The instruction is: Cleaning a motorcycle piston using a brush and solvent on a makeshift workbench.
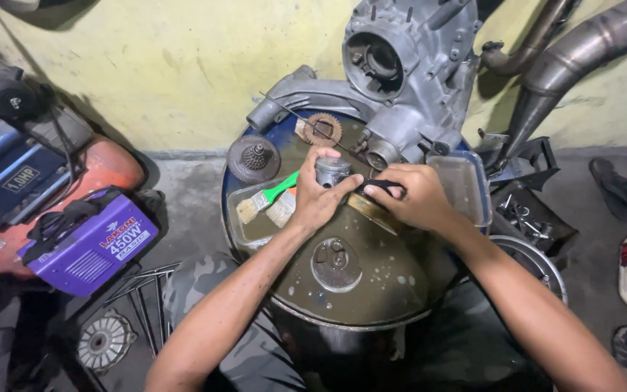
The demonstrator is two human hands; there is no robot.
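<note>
Left hand [318, 196]: closed around a small grey metal cylinder [332, 170], held upright above the drum top [371, 276].
Right hand [416, 196]: closed on a dark-handled tool [380, 186], its tip against the cylinder's side.
Cylinder position: between both hands, over the drum's rear half, just in front of the engine casing [400, 65].
Tray [244, 232]: plastic, holds murky liquid and a green-handled brush [266, 196], beside the left hand.
Toothed gear [323, 129]: lies behind the hands, near the casing.

Piston [332, 170] lower half hidden by left hand [318, 197]; exhaust pipes [575, 54] cut off top.
</note>
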